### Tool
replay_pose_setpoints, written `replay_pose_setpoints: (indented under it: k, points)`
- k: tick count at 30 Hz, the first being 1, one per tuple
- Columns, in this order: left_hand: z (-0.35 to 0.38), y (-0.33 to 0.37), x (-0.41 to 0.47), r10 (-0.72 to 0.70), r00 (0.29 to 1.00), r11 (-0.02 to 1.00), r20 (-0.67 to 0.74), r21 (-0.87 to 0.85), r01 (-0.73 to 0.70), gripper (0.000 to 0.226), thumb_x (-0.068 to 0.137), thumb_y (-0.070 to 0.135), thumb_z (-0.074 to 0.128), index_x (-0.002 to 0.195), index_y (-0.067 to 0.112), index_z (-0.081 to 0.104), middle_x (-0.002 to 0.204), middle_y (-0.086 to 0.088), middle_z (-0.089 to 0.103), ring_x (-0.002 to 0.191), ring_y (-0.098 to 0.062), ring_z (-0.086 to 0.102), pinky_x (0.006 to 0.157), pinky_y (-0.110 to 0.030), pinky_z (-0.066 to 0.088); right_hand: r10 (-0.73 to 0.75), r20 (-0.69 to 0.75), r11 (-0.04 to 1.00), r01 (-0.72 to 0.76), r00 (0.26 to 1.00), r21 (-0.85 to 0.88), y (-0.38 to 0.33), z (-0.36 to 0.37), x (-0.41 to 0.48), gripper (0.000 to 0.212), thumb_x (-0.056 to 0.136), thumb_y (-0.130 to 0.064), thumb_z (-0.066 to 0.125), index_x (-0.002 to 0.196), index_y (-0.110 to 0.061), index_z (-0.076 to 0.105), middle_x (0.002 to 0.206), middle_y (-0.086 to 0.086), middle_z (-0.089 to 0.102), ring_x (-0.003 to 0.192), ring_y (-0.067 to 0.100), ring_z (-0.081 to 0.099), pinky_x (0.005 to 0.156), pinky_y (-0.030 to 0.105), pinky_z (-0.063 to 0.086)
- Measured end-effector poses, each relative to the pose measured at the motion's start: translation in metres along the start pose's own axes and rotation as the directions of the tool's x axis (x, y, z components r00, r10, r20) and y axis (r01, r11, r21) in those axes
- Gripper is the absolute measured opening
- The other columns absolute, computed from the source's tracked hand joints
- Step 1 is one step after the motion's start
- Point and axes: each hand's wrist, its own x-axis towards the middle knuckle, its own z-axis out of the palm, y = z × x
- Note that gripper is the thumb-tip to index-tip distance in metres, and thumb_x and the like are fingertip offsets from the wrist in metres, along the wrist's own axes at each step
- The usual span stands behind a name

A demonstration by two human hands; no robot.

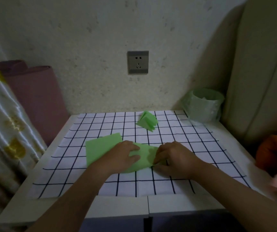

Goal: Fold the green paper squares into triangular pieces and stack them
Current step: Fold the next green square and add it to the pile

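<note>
A green sheet (145,155) is being folded in the lower middle of the frame. It is laid on a checked cloth (168,131) over a white table (117,208).

The sheet is pressed down by the left hand (126,154). The fingers of that hand are spread almost flat on the paper, and nothing is gripped by them. The right side of the sheet is held by the right hand (173,156). Its fingers are curled in, and the paper's edge seems to be pinched between thumb and fingertips. The pinch itself is partly hidden.

So the sheet is found right between the two hands and is touched by both. Much of it is covered, so its shape cannot be told well. The fold looks only part done. For the crease to be made, the pinched side would likely have to be drawn left, toward the flat hand.

A pile (101,148) of unfolded green squares is seen just left of the sheet, and part of it is covered by the left arm. The left hand is nearer to it.

A small stack (147,122) of folded pieces is set higher in the frame, above the gap between the hands and apart from them. Neither hand is plainly nearer to it.

A green bin (204,106) is seen at the upper right.
</note>
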Motion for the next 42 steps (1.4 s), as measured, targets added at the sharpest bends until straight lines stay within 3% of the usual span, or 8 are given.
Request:
replay_pose_setpoints:
  k: [4, 13, 19, 26, 30, 34, 38, 42]
  points:
    - [0.005, 0.001, 0.011, -0.026, 0.998, 1.0, -0.061, -0.013, 0.025, 0.062, 0.089, 0.03, 0.068, 0.145, 0.024, 0.042, 0.141, 0.0, 0.05, 0.134, -0.021, 0.038, 0.112, -0.038, 0.034, 0.133, 0.024, 0.989, -0.134, 0.991, 0.061, -0.009, -0.003, 0.008, 0.041, 0.087, -0.051, 0.059, 0.067, -0.016, 0.059, 0.063, 0.0, 0.056, 0.057, 0.018, 0.05, 0.053, 0.034, 0.037]
    - [-0.009, 0.012, 0.016, -0.107, 0.994, 0.872, -0.031, -0.483, 0.079, 0.023, 0.098, 0.04, 0.053, 0.114, 0.03, 0.066, 0.114, 0.009, 0.066, 0.102, -0.008, 0.061, 0.093, -0.031, 0.049, 0.339, 0.122, 0.862, -0.359, 0.933, 0.356, -0.013, -0.002, 0.022, 0.029, 0.085, -0.041, 0.07, 0.072, -0.017, 0.06, 0.062, -0.005, 0.052, 0.056, 0.007, 0.047, 0.057, 0.031, 0.04]
    - [-0.005, 0.006, 0.014, -0.091, 0.995, 0.804, -0.032, -0.593, 0.055, 0.048, 0.081, 0.007, 0.077, 0.125, 0.021, 0.063, 0.094, 0.009, 0.06, 0.067, 0.001, 0.055, 0.069, -0.015, 0.049, 0.402, 0.07, 0.844, -0.399, 0.913, 0.359, -0.011, 0.002, 0.027, 0.02, 0.082, -0.039, 0.076, 0.078, -0.021, 0.067, 0.072, -0.01, 0.058, 0.061, 0.0, 0.052, 0.058, 0.018, 0.039]
    - [-0.005, 0.007, 0.014, -0.073, 0.994, 0.894, -0.078, -0.446, 0.031, 0.005, 0.085, 0.02, 0.074, 0.087, 0.025, 0.073, 0.083, 0.005, 0.073, 0.077, -0.017, 0.069, 0.072, -0.035, 0.055, 0.415, 0.024, 0.855, -0.399, 0.91, 0.331, -0.008, 0.003, 0.029, 0.033, 0.075, -0.044, 0.081, 0.097, -0.029, 0.061, 0.105, -0.009, 0.054, 0.083, -0.001, 0.052, 0.069, 0.019, 0.041]
    - [-0.01, 0.012, 0.013, -0.095, 0.989, 0.819, -0.111, -0.574, 0.015, 0.008, 0.089, 0.016, 0.069, 0.095, 0.022, 0.07, 0.088, 0.001, 0.076, 0.086, -0.03, 0.071, 0.079, -0.047, 0.057, 0.487, 0.075, 0.744, -0.457, 0.87, 0.488, -0.006, -0.005, 0.031, 0.049, 0.082, -0.044, 0.075, 0.125, -0.038, 0.053, 0.106, -0.016, 0.063, 0.092, 0.0, 0.061, 0.079, 0.024, 0.051]
    - [-0.015, 0.017, 0.01, -0.117, 0.986, 0.74, -0.119, -0.673, 0.006, 0.024, 0.091, 0.003, 0.064, 0.111, 0.016, 0.067, 0.09, 0.0, 0.077, 0.085, -0.022, 0.074, 0.077, -0.035, 0.058, 0.5, 0.027, 0.746, -0.446, 0.866, 0.495, -0.001, -0.012, 0.033, 0.006, 0.085, -0.032, 0.075, 0.086, -0.027, 0.074, 0.078, -0.01, 0.072, 0.072, 0.003, 0.066, 0.073, 0.028, 0.055]
    - [-0.012, 0.017, 0.011, -0.088, 0.985, 0.803, -0.149, -0.596, -0.018, 0.02, 0.09, 0.015, 0.069, 0.103, 0.03, 0.068, 0.079, 0.019, 0.072, 0.074, 0.009, 0.067, 0.071, -0.013, 0.054, 0.53, 0.001, 0.724, -0.453, 0.848, 0.52, 0.001, -0.013, 0.034, 0.019, 0.084, -0.035, 0.076, 0.072, -0.02, 0.073, 0.072, -0.005, 0.072, 0.067, 0.005, 0.065, 0.067, 0.027, 0.052]
    - [-0.005, 0.016, 0.014, -0.051, 0.982, 0.861, -0.182, -0.506, -0.049, 0.021, 0.091, 0.018, 0.067, 0.107, 0.03, 0.073, 0.095, 0.016, 0.074, 0.086, 0.003, 0.069, 0.084, -0.028, 0.056, 0.504, -0.014, 0.805, -0.464, 0.864, 0.37, -0.003, -0.014, 0.032, 0.016, 0.087, -0.044, 0.07, 0.085, -0.029, 0.073, 0.068, -0.007, 0.067, 0.063, 0.004, 0.06, 0.061, 0.025, 0.046]
